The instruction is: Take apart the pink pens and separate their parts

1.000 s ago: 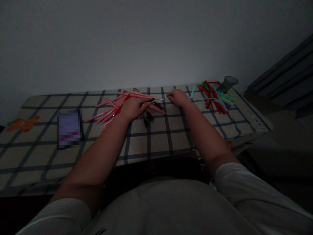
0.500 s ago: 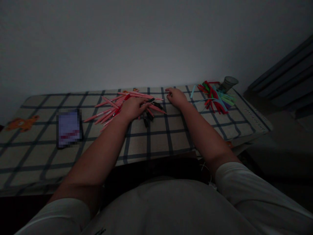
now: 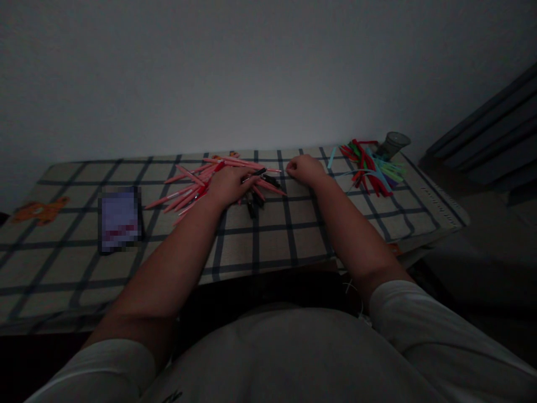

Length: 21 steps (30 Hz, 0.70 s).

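Note:
A heap of pink pens [image 3: 180, 198], seemingly slim sticks with pointed ends, lies on the checked cloth. My left hand [image 3: 230, 184] rests over the right part of this heap, its fingers closed around a black pen [image 3: 260, 172] whose end shows past the thumb. More black pens [image 3: 250, 206] lie just below and to the right of that hand. My right hand [image 3: 307, 169] is apart from the heap, above the cloth to its right. Its fingers are curled in, and I see nothing in them.
A bundle of coloured strips [image 3: 369, 170] lies at the right, beside a see-through cup [image 3: 393, 145] that leans near the corner. A dark-edged device with a blurred screen [image 3: 120, 219] lies at the left. The wall [image 3: 268, 78] runs behind the table [image 3: 235, 252].
My right hand's fingers, stretched out to the left before, have curled in, and the hand has shifted slightly right. My left hand stays on the heap with the black pen.

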Available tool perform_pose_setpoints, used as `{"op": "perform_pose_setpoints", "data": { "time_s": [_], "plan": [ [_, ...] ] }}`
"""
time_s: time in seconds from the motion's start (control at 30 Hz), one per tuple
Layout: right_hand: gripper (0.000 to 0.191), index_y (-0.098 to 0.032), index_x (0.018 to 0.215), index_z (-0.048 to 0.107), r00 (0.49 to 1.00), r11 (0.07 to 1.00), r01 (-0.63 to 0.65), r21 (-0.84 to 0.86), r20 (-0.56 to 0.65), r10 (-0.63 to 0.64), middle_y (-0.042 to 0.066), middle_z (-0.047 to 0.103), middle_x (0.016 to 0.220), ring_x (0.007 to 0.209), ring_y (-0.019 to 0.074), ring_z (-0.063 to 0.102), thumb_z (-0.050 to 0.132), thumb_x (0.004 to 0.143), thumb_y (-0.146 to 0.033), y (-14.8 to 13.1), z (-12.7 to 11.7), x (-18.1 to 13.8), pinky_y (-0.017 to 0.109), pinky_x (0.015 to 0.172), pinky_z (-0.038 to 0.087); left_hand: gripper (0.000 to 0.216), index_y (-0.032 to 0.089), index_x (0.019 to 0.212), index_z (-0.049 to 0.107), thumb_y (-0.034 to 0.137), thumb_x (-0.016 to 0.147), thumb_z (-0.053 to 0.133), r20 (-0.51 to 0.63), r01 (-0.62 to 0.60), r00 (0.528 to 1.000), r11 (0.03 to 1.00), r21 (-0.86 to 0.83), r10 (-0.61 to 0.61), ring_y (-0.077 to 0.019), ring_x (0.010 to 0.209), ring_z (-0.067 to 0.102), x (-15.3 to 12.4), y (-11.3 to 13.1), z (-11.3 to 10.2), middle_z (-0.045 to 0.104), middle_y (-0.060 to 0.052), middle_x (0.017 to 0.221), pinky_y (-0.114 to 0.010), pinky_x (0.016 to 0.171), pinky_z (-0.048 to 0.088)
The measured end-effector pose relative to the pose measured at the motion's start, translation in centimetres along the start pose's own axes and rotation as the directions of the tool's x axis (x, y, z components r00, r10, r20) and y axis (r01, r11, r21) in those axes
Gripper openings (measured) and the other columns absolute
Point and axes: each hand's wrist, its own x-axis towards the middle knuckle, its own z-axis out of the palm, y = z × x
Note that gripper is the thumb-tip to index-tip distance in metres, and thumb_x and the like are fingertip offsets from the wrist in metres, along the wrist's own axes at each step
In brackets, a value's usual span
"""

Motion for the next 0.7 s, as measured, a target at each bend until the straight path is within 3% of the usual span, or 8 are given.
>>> {"op": "perform_pose_setpoints", "data": {
  "time_s": [0.27, 0.43, 0.57, 0.7],
  "plan": [
    [0.027, -0.018, 0.112, 0.088, 1.000, 1.000, 0.000, 0.012, -0.007, 0.000, 0.017, 0.084, 0.120, 0.112, 0.0328, 0.076, 0.065, 0.099, -0.024, 1.6, 0.0, 0.4, 0.041, 0.094, 0.056, 0.047, 0.033, 0.142, 0.079, 0.059, 0.109, 0.055, -0.015, -0.018, 1.000, 1.000, -0.018, 0.017, -0.0310, 0.115, 0.076, 0.0, -0.3, 0.2, 0.085, -0.007, 0.122, -0.038, 0.092, 0.054],
    [0.025, -0.018, 0.113, 0.086, 0.997, 0.989, -0.031, 0.144, -0.070, 0.041, 0.014, 0.083, 0.114, 0.105, 0.0289, 0.074, 0.069, 0.096, -0.026, 1.5, 0.0, 0.6, 0.037, 0.089, 0.054, 0.046, 0.035, 0.143, 0.078, 0.057, 0.109, 0.057, -0.028, -0.028, 0.999, 0.999, -0.033, 0.027, -0.0315, 0.112, 0.077, 0.0, -0.2, 0.1, 0.086, -0.006, 0.119, -0.037, 0.088, 0.053],
    [0.028, -0.014, 0.109, 0.083, 0.981, 0.919, 0.084, 0.384, -0.194, -0.008, 0.012, 0.081, 0.104, 0.097, 0.0240, 0.070, 0.063, 0.101, -0.032, 0.4, -0.1, 0.7, 0.032, 0.087, 0.051, 0.045, 0.034, 0.143, 0.078, 0.056, 0.109, 0.058, -0.021, 0.003, 1.000, 1.000, -0.021, -0.003, -0.0322, 0.112, 0.077, 0.0, 0.1, -0.1, 0.086, -0.007, 0.119, -0.037, 0.088, 0.053],
    [0.039, -0.014, 0.099, 0.081, 0.972, 0.786, 0.236, 0.572, -0.155, -0.179, 0.009, 0.077, 0.093, 0.090, 0.0218, 0.066, 0.059, 0.103, -0.047, -1.3, 0.1, 0.3, 0.031, 0.082, 0.049, 0.044, 0.033, 0.141, 0.079, 0.054, 0.108, 0.060, -0.030, 0.007, 1.000, 0.999, -0.036, -0.008, -0.0316, 0.114, 0.077, 0.0, 0.1, -0.1, 0.085, -0.007, 0.124, -0.037, 0.089, 0.053]
  ]
}}
